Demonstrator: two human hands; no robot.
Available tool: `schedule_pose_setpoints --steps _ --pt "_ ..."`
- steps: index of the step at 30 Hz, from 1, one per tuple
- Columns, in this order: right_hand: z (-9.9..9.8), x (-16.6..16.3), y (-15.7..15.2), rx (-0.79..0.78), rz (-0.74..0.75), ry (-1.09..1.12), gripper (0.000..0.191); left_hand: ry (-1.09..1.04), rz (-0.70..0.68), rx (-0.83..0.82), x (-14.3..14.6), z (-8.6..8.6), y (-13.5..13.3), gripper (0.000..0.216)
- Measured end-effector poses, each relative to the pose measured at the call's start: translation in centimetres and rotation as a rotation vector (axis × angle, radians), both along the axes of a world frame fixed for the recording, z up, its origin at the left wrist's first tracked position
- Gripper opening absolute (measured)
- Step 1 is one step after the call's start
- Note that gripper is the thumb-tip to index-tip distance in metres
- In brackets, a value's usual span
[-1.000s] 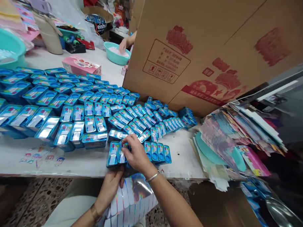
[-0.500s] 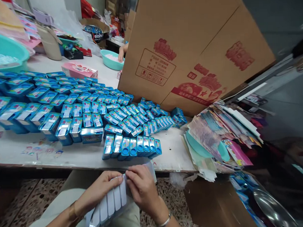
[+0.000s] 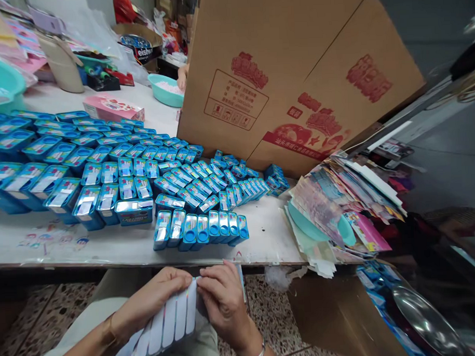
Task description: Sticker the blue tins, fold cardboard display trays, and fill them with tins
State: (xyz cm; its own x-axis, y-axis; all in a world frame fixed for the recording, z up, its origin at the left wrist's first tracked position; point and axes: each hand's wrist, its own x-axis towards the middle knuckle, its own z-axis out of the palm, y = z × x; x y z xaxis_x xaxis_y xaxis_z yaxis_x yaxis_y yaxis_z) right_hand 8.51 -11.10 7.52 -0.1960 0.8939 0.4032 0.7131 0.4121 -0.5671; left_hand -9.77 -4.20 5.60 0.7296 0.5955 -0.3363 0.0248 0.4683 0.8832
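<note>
Over my lap I hold a sheet of white strip-shaped stickers (image 3: pixel 175 320). My left hand (image 3: pixel 159 291) pinches its upper edge between thumb and fingers. Close beside it, my right hand (image 3: pixel 223 298) has its thumb and forefinger pinched at the sheet's top corner, where the end strip is. Whether a strip is lifted there cannot be made out. Just beyond my hands, on the table, a short row of small blue tins (image 3: pixel 202 228) stands on end. Some carry a pale strip across the top; others show a bare round mark.
Many more blue tins (image 3: pixel 90 204) cover the white table (image 3: pixel 119 249). A large cardboard box (image 3: pixel 288 77) stands behind. Papers (image 3: pixel 320 206) are stacked at the right over a teal basin. A co-worker's hand (image 3: pixel 182 78) is at a teal bowl (image 3: pixel 166 92). A metal bowl (image 3: pixel 429 316) sits lower right.
The view has shifted slightly, so the table items sit further left. Both hands stay pinched at the sheet's top edge, and the strips now face me a little more.
</note>
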Motion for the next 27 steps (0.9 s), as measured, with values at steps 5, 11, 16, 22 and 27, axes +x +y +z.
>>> schedule_pose_setpoints --steps 5,11,16,22,27 --pt "0.3 -0.4 0.4 -0.218 -0.026 0.195 0.012 0.027 -0.061 0.153 -0.5 1.0 0.6 0.037" --pt "0.6 -0.5 0.5 -0.176 -0.021 0.113 0.011 0.030 -0.052 0.137 -0.6 0.6 0.7 0.034" --pt "0.6 -0.5 0.2 -0.024 -0.016 -0.049 0.024 -0.009 -0.024 0.015 -0.4 0.3 0.6 0.032" --pt "0.2 -0.6 0.2 -0.016 -0.023 -0.062 0.022 -0.011 -0.001 -0.085 -0.2 0.4 0.5 0.035" --pt "1.3 -0.4 1.4 -0.145 0.014 0.004 0.013 0.072 -0.006 -0.030 -0.2 -1.0 1.2 0.033"
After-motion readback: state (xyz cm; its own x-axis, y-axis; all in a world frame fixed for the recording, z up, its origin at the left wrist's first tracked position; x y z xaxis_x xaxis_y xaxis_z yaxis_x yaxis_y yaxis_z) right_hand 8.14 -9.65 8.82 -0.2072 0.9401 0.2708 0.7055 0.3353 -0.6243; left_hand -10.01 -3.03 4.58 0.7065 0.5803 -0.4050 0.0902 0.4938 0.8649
